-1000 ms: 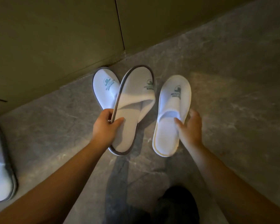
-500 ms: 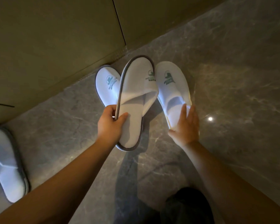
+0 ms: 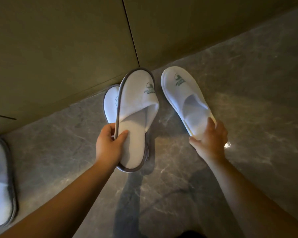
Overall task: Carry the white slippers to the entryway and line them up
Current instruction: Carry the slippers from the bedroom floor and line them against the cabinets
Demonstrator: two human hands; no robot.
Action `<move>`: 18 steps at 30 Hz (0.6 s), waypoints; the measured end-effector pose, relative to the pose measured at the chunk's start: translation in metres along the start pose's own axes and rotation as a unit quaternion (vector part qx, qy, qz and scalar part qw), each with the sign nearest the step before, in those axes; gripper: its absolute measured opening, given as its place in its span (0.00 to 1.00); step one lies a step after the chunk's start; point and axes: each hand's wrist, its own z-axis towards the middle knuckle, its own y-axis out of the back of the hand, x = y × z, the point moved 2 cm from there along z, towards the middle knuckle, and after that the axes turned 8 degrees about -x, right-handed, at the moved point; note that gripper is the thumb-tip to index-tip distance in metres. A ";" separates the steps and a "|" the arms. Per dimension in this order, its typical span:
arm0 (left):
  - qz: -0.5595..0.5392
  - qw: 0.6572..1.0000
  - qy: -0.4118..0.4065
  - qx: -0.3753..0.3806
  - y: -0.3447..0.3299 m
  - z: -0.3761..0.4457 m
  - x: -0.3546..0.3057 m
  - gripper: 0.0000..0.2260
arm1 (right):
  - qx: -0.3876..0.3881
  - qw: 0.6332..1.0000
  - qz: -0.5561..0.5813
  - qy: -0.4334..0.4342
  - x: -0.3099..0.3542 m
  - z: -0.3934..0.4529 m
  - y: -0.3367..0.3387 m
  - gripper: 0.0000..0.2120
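My left hand [image 3: 110,143] grips a white slipper with grey trim [image 3: 136,117] by its left edge, held above the floor, toe toward the wall. Under it lies a second grey-trimmed slipper [image 3: 110,103], mostly hidden, with its toe near the wall. My right hand [image 3: 212,141] holds the heel of a white slipper with pale trim [image 3: 184,97], which is angled with its toe up and to the left. All three carry a green logo on the toe.
A fourth white slipper with grey trim [image 3: 0,182] lies on the floor at the far left edge. An olive panelled wall [image 3: 67,48] runs diagonally across the top. The grey marble floor [image 3: 248,83] stretches to the right. A dark garment shows at the bottom edge.
My right hand has swung its slipper out to the right, away from the slipper in my left hand. The left hand keeps its hold and has shifted little.
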 end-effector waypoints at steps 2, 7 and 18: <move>0.003 1.000 -0.002 0.002 0.001 0.003 -0.003 0.07 | -0.011 1.000 0.000 0.001 0.007 0.020 0.001 0.39; -0.002 1.000 0.004 0.010 0.004 0.006 -0.005 0.06 | 0.030 0.997 -0.070 0.018 0.008 0.043 -0.001 0.39; -0.161 0.976 0.118 0.091 0.015 -0.013 0.004 0.05 | 0.217 0.880 0.417 -0.069 0.106 -0.088 0.003 0.15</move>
